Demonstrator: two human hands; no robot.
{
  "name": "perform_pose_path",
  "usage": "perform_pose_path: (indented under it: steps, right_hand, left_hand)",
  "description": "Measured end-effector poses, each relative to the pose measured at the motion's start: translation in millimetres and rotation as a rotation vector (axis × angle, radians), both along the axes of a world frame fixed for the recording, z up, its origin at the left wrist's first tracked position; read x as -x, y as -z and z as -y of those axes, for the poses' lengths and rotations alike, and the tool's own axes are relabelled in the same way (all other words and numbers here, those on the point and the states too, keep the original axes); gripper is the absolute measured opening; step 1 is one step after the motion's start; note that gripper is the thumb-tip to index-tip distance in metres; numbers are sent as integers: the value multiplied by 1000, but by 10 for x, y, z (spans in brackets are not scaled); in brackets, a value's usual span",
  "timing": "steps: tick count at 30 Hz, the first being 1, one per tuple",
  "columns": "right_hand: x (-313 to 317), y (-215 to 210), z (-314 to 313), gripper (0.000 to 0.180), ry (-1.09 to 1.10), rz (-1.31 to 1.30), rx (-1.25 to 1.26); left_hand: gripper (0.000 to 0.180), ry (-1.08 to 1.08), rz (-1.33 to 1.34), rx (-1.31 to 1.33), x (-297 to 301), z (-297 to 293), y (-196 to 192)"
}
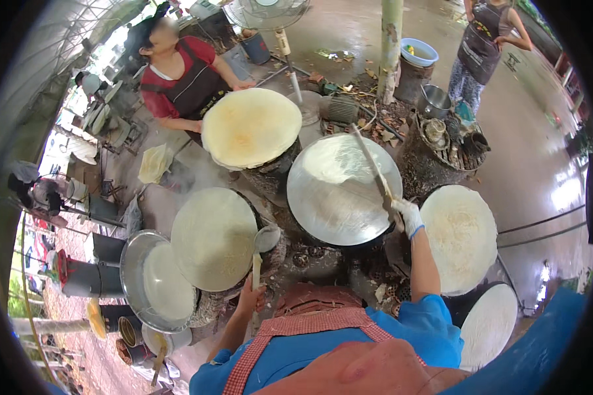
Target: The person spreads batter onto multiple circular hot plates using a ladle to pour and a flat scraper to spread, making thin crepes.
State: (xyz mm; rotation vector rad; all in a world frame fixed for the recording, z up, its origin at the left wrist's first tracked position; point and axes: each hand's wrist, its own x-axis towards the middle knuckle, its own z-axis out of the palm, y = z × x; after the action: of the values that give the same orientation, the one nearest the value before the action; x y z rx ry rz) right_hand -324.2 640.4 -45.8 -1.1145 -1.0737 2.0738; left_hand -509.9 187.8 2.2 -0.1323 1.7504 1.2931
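My right hand [408, 217], in a white glove, grips a long wooden spreader [373, 161]. The stick lies across the right side of a round metal griddle [339, 220]. White batter [333, 158] covers the griddle's far part; its near part is bare and shiny. My bare left hand [249, 299] is closed around the pale handle of a ladle [267, 239], whose bowl sits between the middle griddle and a left griddle. A thin round pancake [214, 240] covers that left griddle. Beside it, a big metal basin [133, 280] contains white batter [169, 284].
A co-worker [188, 79] at far left has both hands at the rim of a large pancake [252, 126]. More pancakes lie at right [460, 240] and lower right [491, 326]. Behind stand a fan [280, 43], a pole [390, 49], a cluttered drum [415, 145] and another person [484, 43].
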Motion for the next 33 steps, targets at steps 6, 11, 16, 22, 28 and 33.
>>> perform_pose_path:
  steps: [6,11,16,22,28,33]
  right_hand:
    - [70,28,241,17,-622,78,-62]
    - [-129,151,-502,34,-461,266,-94]
    - [165,131,-443,34,-772,173,-59]
    - [-82,-183,-474,29,-683,257,-87]
    - [605,38,-852,42,-906,253,-186]
    - [-293,171,-1201,42,-1116,304,-295]
  left_hand:
    - [42,-111,215,-57,-196,153,205]
    - [43,-124,230,-122,-318,276,168]
    - [45,-168,288,-124,-437,400,198]
    - [52,-192,308,-196,-555,498,212]
    - [58,-266,383,-144,-645,592,210]
    - [59,-344,436,-193,-739,732,378]
